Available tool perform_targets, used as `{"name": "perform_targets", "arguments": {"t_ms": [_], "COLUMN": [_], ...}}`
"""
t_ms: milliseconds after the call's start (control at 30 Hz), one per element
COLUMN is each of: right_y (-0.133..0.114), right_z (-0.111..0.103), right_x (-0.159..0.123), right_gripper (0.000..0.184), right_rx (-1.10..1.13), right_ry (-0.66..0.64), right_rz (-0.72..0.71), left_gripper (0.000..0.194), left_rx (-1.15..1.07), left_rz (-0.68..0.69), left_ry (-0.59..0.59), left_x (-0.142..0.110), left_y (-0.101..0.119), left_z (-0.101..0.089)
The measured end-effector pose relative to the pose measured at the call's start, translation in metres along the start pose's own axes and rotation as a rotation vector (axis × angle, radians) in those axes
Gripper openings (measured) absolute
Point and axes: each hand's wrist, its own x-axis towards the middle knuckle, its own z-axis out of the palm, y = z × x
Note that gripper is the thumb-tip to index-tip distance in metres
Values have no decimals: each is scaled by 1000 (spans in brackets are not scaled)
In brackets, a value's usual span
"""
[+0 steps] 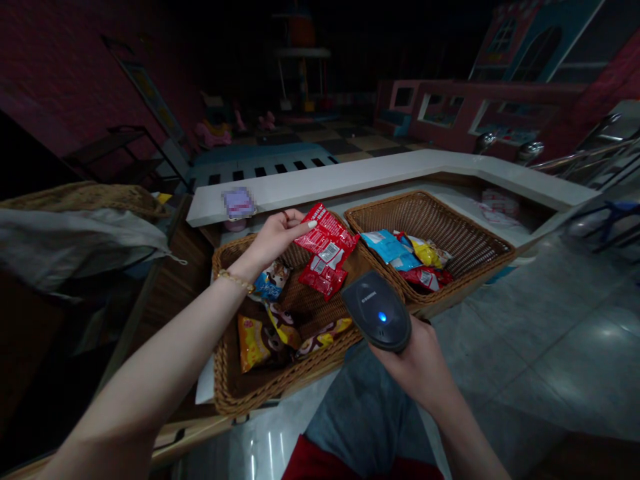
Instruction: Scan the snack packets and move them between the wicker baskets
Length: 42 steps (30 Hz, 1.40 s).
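Observation:
My left hand pinches the top edge of a red snack packet between thumb and fingers, above the left wicker basket. White print and a barcode show on the red wrapping; whether its lower part is a second packet I cannot tell. My right hand is wrapped round a dark barcode scanner with a blue light lit on top. The scanner's head is near the red packet, apart from it. Inside the left basket lie a blue packet and several yellow-and-brown packets.
A second wicker basket on the right holds blue packets, a yellow packet and a red packet. Behind both runs a white ledge with a blurred purple item. A white cloth bag lies at left.

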Motion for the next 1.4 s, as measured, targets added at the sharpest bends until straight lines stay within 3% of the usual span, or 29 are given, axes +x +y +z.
{"name": "perform_targets", "arguments": {"t_ms": [233,533,833,1067,1200,1333,1400], "right_y": [2,1,5,3,6,12,14], "right_z": [1,8,10,7,0,-7,-8], "right_x": [2,-1,-2,-11,-21,-29,-31], "right_gripper": [12,14,16,17,13,11,14], "right_rx": [5,19,17,88,134,140,134], "right_ry": [-27,-14,14,2,48,89,105], "right_rz": [1,20,-15,-2,17,127,177], "left_gripper": [55,44,51,47,37,23,17], "left_rx": [-4,58,-99,-180,-288,-314,-268], "left_rz": [-23,15,-41,-44,-64,-164,-133], "left_ry": [-38,14,6,19,37,-136,-263], "left_x": [0,-2,-2,2,9,24,32], "left_y": [-4,-1,1,-1,12,30,32], "left_z": [4,5,5,6,10,28,42]}}
